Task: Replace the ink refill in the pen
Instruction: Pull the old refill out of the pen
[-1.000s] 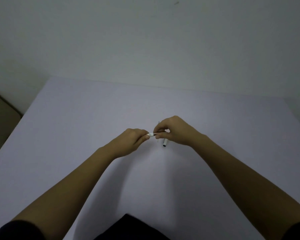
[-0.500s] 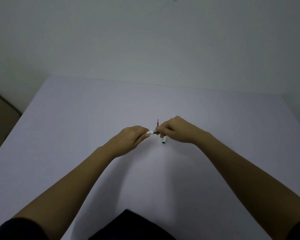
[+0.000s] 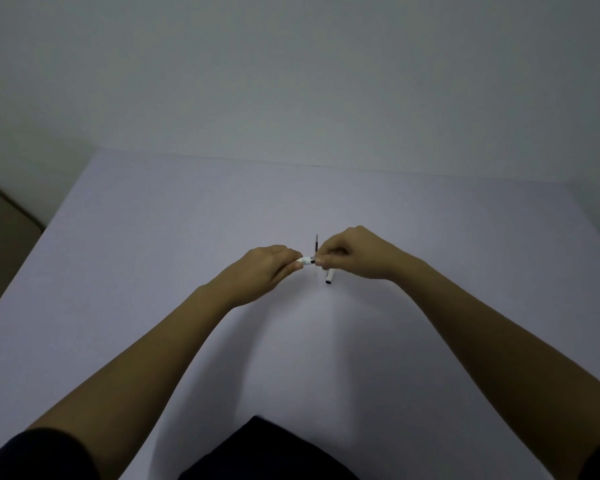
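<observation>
My left hand (image 3: 269, 268) is closed around a white pen barrel (image 3: 305, 261), whose open end pokes out toward the right. My right hand (image 3: 352, 254) pinches a small dark part at that end and also holds a thin dark ink refill (image 3: 316, 244) that sticks up past the fingers. A second white pen piece (image 3: 329, 277) with a dark tip hangs below the right hand. Both hands meet just above the middle of the pale table (image 3: 153, 271).
The table's far edge meets a plain wall (image 3: 291, 98). A tan object (image 3: 4, 230) sits beyond the table's left edge. Dark clothing (image 3: 267, 452) shows at the near edge.
The thin refill now stands up above my right hand, where it was barely visible a second ago. Both hands have stayed together at the same spot.
</observation>
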The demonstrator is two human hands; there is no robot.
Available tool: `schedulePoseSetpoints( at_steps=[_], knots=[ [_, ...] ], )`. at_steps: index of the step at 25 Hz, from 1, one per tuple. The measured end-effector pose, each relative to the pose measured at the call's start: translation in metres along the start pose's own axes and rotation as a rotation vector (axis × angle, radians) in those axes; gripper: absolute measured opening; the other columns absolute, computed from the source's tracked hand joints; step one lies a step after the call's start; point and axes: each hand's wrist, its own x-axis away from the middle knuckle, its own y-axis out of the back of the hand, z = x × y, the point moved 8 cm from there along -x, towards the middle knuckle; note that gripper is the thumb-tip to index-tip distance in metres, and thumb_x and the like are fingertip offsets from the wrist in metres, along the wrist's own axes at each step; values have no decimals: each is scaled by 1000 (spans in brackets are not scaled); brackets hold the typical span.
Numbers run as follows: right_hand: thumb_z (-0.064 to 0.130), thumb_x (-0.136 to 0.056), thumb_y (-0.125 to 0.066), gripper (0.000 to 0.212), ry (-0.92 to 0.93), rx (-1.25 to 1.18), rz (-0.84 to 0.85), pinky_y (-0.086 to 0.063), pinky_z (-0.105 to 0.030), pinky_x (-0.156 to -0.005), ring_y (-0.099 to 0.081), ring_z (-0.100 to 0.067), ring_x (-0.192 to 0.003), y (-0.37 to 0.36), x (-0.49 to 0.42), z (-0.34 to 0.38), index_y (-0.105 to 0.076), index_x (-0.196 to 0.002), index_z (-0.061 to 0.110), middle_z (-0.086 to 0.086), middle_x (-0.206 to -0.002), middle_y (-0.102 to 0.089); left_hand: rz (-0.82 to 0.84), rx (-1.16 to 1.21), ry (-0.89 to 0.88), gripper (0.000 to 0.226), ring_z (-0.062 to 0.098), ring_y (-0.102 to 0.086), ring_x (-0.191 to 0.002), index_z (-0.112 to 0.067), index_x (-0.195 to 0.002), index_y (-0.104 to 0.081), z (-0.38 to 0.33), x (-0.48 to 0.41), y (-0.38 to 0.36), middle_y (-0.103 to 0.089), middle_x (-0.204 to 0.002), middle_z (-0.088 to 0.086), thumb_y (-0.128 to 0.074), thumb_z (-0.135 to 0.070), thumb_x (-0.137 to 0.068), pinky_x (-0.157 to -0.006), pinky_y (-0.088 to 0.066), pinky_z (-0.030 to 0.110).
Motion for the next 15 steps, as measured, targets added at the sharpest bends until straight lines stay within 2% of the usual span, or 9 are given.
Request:
schedulePoseSetpoints(
  at_steps=[2,3,5,6,8,10,11,13,15],
  knots=[
    [32,-78,-72,14,82,-43,-108,-44,-15,-68,-59,1,-71,8,1,6,-71,-88,22,10,-77,-68,-20,22,17,29,12,-47,-76,-12,-112,-60,1,-2,2,-62,-90,3,-41,-30,-98,-70,-35,22],
    [36,-78,-70,17,81,-67,-133,-45,-15,-70,-60,0,-73,10,1,6,-70,-86,21,7,-80,-69,-36,28,22,29,12,-47,-75,-12,-110,-60,3,-2,5,-61,-88,2,-41,-30,-98,-69,-34,22],
    [45,-86,-55,29,1,-76,-97,-44,-16,-66,-61,-2,-69,8,-1,1,-70,-84,21,5,-76,-70,-50,15,15,28,13,-47,-74,-13,-109,-60,3,-4,8,-56,-84,-2,-40,-30,-98,-69,-35,23],
    [45,-90,-50,33,-23,-64,-69,-41,-12,-62,-60,3,-64,6,-2,-2,-71,-82,21,8,-71,-69,-45,2,9,28,13,-47,-74,-13,-110,-60,3,-4,8,-54,-83,-4,-40,-30,-98,-69,-36,23],
    [39,-89,-56,23,19,-19,-75,-38,-6,-57,-55,11,-60,9,-2,2,-70,-83,22,15,-66,-62,-39,-6,2,29,15,-48,-74,-13,-110,-60,3,-5,7,-53,-82,-5,-40,-31,-98,-69,-36,24],
    [33,-81,-68,11,89,-71,-141,-40,-4,-62,-54,10,-66,14,-1,8,-68,-84,22,16,-72,-61,-59,18,11,29,15,-50,-74,-13,-109,-60,3,-4,9,-55,-82,-3,-41,-30,-98,-68,-37,25],
    [35,-79,-69,13,82,-109,-160,-42,-6,-65,-55,7,-70,16,-1,7,-66,-84,23,15,-76,-62,-75,30,16,29,15,-50,-74,-13,-109,-61,4,-4,11,-57,-82,-2,-41,-30,-98,-68,-37,25],
    [46,-86,-54,22,-10,-101,-86,-43,-15,-68,-58,3,-72,10,-3,3,-64,-81,27,14,-76,-65,-89,32,14,29,15,-51,-73,-14,-109,-61,4,-4,13,-59,-83,1,-41,-31,-98,-68,-40,26],
    [47,-91,-44,30,-56,-43,-13,-41,-16,-65,-58,7,-64,5,-6,-2,-63,-74,32,15,-67,-64,-72,19,3,28,16,-52,-73,-14,-108,-61,2,-3,11,-60,-82,3,-42,-31,-98,-68,-41,27]
  ],
)
